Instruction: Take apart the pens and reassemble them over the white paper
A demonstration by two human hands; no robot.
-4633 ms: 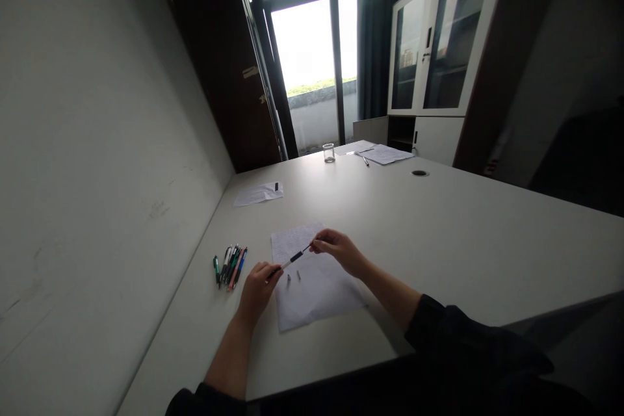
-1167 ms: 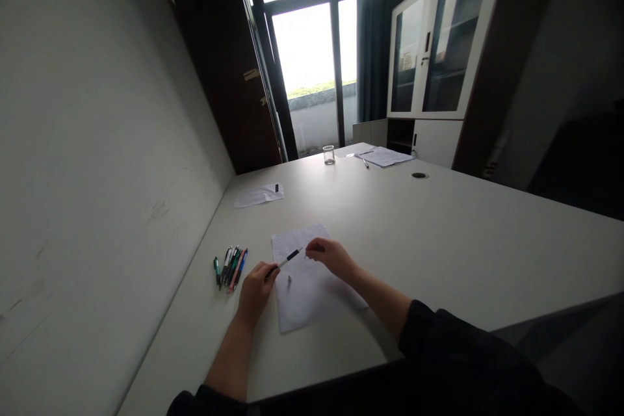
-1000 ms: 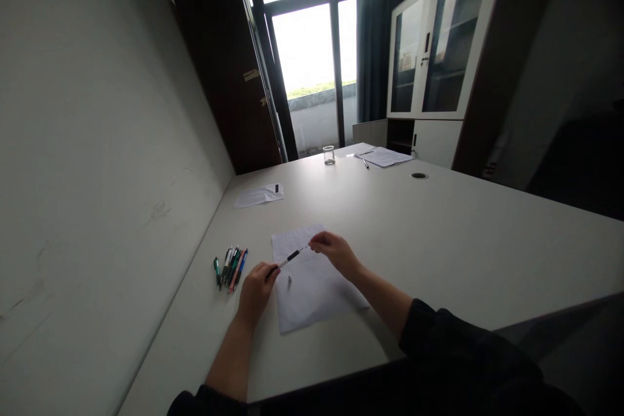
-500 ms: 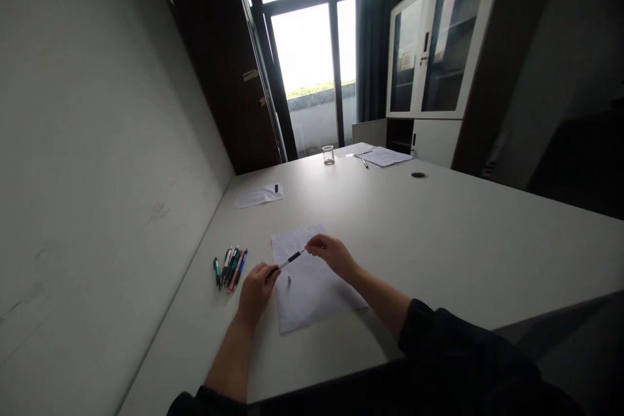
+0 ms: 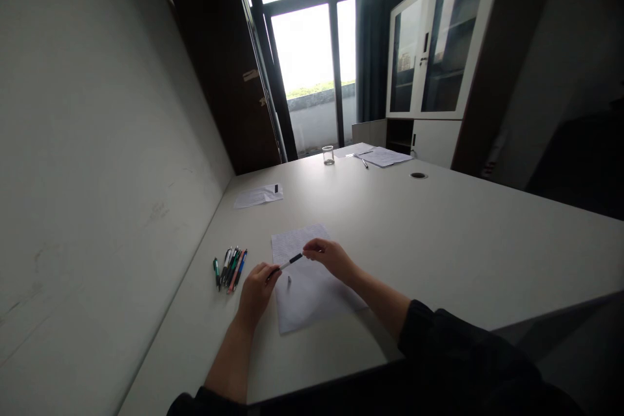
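Note:
My left hand [image 5: 258,289] is closed around the rear part of a pen [image 5: 292,260] with a white barrel and black grip. The pen slants up to the right above a sheet of paper [image 5: 309,305]. My right hand [image 5: 331,257] pinches at the pen's front end, on what looks like its thin refill; the fingertips hide most of it. Beneath the pen, a small metallic cone-like piece [image 5: 289,280] stands on the paper, apart from both hands.
Several pens [image 5: 233,268] lie beside my left hand. A bagged paper [image 5: 258,195] rests farther back near the wall. At the far end of the table are a glass jar [image 5: 328,155], stacked papers [image 5: 385,156] and another pen [image 5: 365,163]. A cable hole [image 5: 418,175] is at right.
My right hand has moved slightly down and left, closer to the black grip. The thin bit seen between grip and fingertips is now covered. My left hand stays in place.

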